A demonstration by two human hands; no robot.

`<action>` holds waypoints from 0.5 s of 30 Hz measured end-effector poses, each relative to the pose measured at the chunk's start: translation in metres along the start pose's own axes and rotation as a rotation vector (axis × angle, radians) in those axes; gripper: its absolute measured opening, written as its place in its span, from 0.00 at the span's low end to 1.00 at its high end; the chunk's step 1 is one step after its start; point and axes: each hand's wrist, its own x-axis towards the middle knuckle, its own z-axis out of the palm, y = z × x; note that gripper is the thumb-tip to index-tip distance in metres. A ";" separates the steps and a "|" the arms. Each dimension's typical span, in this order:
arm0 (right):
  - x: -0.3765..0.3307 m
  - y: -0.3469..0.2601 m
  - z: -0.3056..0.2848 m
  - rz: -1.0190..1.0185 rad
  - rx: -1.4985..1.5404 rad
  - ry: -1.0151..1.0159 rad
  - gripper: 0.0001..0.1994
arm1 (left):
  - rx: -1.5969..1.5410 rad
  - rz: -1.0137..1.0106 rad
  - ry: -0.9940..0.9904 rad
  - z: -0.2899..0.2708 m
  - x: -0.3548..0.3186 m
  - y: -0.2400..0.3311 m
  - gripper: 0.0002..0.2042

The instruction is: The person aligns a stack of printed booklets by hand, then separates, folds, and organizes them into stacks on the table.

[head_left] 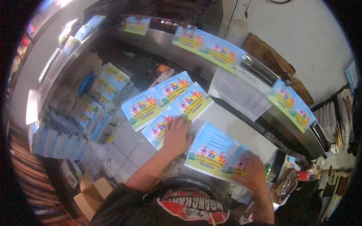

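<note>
table (241, 130) left: printed sheets (169, 98) under left hand (178, 132) | near edge: cover sheet (210, 147) under right hand (250, 171) | grips: can't tell

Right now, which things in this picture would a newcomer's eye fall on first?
The bright printed covers in the middle would probably come first, with the left hand on them. Next is the matching sheet at the right hand. Similar stacked prints at the left may follow.

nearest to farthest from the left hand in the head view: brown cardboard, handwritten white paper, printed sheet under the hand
1. Printed sheet: touching, under the left hand.
2. White paper: ahead, to the right.
3. Brown cardboard: farther right, beyond the paper.
</note>
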 end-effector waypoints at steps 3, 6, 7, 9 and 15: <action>-0.008 -0.017 0.017 -0.077 -0.107 0.073 0.44 | -0.027 -0.035 -0.094 0.002 0.004 0.001 0.23; -0.012 -0.023 0.019 -0.107 -0.138 0.077 0.45 | -0.010 -0.033 -0.084 0.001 0.003 0.001 0.22; -0.013 -0.022 0.024 -0.116 -0.139 0.076 0.45 | -0.006 -0.040 -0.080 0.002 0.003 0.002 0.22; -0.011 -0.019 0.033 -0.127 -0.185 0.058 0.45 | -0.015 -0.008 -0.004 0.001 0.003 0.002 0.21; -0.016 -0.017 0.011 -0.235 0.048 -0.105 0.30 | 0.003 -0.016 -0.051 0.006 -0.001 -0.003 0.23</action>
